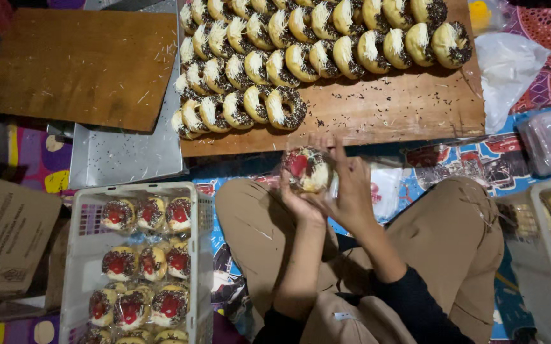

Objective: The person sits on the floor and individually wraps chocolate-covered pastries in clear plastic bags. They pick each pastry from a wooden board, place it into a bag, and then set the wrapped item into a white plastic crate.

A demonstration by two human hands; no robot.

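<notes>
Both hands hold a wrapped donut pack above the lap: the left hand cups it from below with its grip closed round it, and the right hand pinches its clear wrap at the side. Ahead lies a wooden board lined with topped donuts. A white basket of packed donuts sits to the left.

The right basket (holding pale pastries) is cut off by the edge.

Single head view, looking steeply down, close above lap and floor
</notes>
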